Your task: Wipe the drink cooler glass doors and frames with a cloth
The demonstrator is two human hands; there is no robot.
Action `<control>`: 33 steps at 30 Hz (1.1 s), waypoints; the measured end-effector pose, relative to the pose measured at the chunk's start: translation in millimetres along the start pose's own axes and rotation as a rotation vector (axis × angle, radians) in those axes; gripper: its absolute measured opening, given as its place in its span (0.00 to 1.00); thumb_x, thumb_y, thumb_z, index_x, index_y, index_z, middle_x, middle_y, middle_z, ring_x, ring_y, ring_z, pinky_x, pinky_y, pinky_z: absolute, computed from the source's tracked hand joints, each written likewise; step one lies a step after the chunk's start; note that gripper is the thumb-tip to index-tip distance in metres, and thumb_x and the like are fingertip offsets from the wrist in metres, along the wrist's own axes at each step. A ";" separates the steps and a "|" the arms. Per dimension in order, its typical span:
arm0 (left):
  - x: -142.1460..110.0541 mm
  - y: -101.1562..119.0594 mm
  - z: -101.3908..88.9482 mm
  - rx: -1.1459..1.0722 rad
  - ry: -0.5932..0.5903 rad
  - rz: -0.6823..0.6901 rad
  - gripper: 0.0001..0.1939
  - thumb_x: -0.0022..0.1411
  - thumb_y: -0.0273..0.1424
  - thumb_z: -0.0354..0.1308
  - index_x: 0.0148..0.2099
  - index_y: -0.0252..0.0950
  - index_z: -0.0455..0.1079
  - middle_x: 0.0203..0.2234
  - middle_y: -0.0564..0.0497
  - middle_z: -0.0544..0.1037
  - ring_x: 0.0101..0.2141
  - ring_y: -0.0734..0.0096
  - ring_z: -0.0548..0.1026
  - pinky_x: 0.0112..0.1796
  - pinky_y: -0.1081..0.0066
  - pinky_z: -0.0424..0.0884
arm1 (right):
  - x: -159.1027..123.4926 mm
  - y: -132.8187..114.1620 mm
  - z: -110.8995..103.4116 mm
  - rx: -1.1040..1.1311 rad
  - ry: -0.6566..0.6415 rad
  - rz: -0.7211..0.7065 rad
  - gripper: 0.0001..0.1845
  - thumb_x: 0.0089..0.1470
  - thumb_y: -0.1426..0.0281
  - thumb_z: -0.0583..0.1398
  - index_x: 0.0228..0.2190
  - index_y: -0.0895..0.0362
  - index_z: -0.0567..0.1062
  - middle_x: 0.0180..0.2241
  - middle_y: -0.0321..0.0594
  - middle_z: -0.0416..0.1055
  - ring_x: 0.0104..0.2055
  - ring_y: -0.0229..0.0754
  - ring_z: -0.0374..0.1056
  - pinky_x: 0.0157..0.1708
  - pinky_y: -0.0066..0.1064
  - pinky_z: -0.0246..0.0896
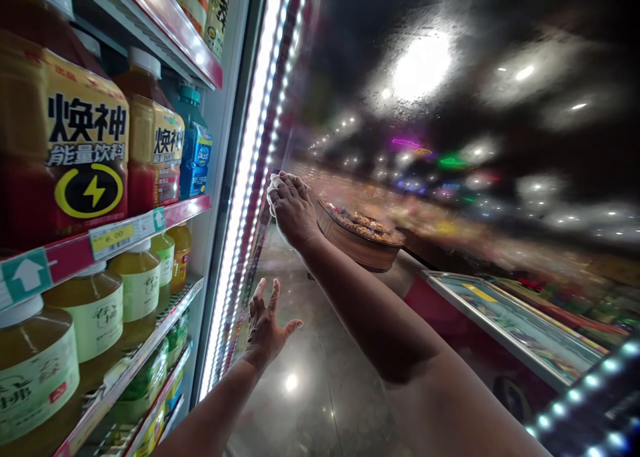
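My right hand is stretched forward with its fingers closed over a crumpled white cloth. The cloth seems to press on a glass door, whose upper part shows wet streaks and droplets. Lower and to the left, my left hand is held up with its fingers spread and the thumb out. It holds nothing and is close to the strip of bright white lights along the cooler's edge; whether it touches the glass I cannot tell.
At left, cooler shelves hold large red drink bottles, a blue bottle and green-labelled bottles. A price rail edges one shelf. Beyond the glass are a round wooden display bin, a glass-topped chest freezer and grey floor.
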State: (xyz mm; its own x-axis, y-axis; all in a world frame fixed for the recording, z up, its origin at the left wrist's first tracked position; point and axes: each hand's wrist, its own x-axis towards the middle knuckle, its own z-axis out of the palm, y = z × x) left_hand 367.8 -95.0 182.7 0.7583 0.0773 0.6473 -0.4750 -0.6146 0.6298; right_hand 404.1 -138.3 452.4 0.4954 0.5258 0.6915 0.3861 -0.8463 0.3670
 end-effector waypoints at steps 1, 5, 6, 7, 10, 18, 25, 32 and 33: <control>0.2 0.1 -0.4 -0.003 -0.003 0.002 0.51 0.53 0.40 0.69 0.73 0.47 0.48 0.69 0.40 0.49 0.66 0.41 0.54 0.62 0.43 0.58 | -3.1 0.6 -1.7 0.003 0.009 0.012 0.24 0.67 0.76 0.47 0.61 0.64 0.68 0.67 0.49 0.58 0.72 0.48 0.47 0.73 0.46 0.38; 0.9 0.6 -1.6 -0.014 0.003 0.017 0.49 0.53 0.41 0.68 0.72 0.45 0.49 0.69 0.39 0.49 0.66 0.42 0.55 0.62 0.43 0.58 | -17.1 2.0 -4.6 0.015 -0.015 -0.005 0.24 0.67 0.75 0.46 0.60 0.63 0.69 0.67 0.49 0.59 0.72 0.48 0.48 0.73 0.46 0.40; 1.0 0.6 -1.7 -0.016 0.009 0.022 0.49 0.53 0.41 0.68 0.72 0.45 0.49 0.69 0.39 0.49 0.66 0.42 0.55 0.62 0.44 0.58 | -19.6 3.1 -5.7 0.011 -0.020 -0.016 0.24 0.68 0.75 0.46 0.59 0.62 0.69 0.66 0.48 0.59 0.72 0.48 0.48 0.73 0.46 0.40; 1.0 0.5 -1.7 -0.016 0.014 0.026 0.50 0.53 0.41 0.68 0.73 0.45 0.49 0.68 0.39 0.49 0.66 0.43 0.55 0.62 0.44 0.58 | -21.4 4.7 -7.2 0.004 -0.017 -0.020 0.23 0.68 0.75 0.46 0.59 0.62 0.69 0.67 0.48 0.59 0.72 0.48 0.48 0.73 0.45 0.40; 0.8 -1.0 -0.6 -0.010 0.022 0.042 0.49 0.54 0.41 0.68 0.73 0.44 0.49 0.68 0.38 0.50 0.66 0.43 0.55 0.63 0.45 0.57 | -24.5 10.3 -13.6 -0.025 0.019 0.017 0.23 0.68 0.74 0.47 0.60 0.63 0.68 0.67 0.48 0.59 0.72 0.47 0.47 0.73 0.44 0.39; -0.2 -8.7 5.4 0.029 0.046 0.073 0.50 0.55 0.45 0.67 0.73 0.45 0.48 0.69 0.39 0.48 0.67 0.42 0.54 0.62 0.45 0.58 | -37.7 16.4 -26.9 -0.039 0.022 0.035 0.22 0.67 0.75 0.49 0.59 0.60 0.70 0.67 0.45 0.59 0.72 0.45 0.48 0.73 0.42 0.40; -1.1 -8.6 6.1 0.042 0.064 0.099 0.51 0.55 0.44 0.67 0.73 0.43 0.46 0.69 0.36 0.47 0.67 0.41 0.53 0.62 0.45 0.59 | -49.9 23.0 -33.8 -0.054 0.064 0.031 0.22 0.68 0.73 0.49 0.59 0.60 0.69 0.67 0.45 0.60 0.72 0.46 0.49 0.73 0.45 0.41; -1.0 -9.8 4.5 0.055 0.035 0.083 0.51 0.56 0.46 0.66 0.74 0.42 0.44 0.70 0.36 0.45 0.68 0.42 0.51 0.62 0.45 0.59 | -59.1 33.0 -46.2 -0.079 0.106 0.040 0.21 0.68 0.72 0.50 0.59 0.58 0.69 0.67 0.44 0.59 0.72 0.45 0.48 0.73 0.44 0.40; -1.1 -9.8 4.4 0.054 0.031 0.079 0.51 0.57 0.46 0.65 0.74 0.43 0.44 0.70 0.36 0.44 0.68 0.42 0.51 0.63 0.45 0.59 | -61.2 33.7 -47.8 -0.084 0.109 0.052 0.21 0.68 0.73 0.50 0.59 0.58 0.69 0.67 0.44 0.59 0.72 0.45 0.48 0.73 0.44 0.40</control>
State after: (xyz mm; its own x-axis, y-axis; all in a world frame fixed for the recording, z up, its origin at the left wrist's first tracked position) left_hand 373.6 -92.5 173.9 0.7052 0.0505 0.7072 -0.5070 -0.6613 0.5528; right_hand 349.6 -203.0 452.2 0.4235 0.4726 0.7728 0.2934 -0.8787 0.3766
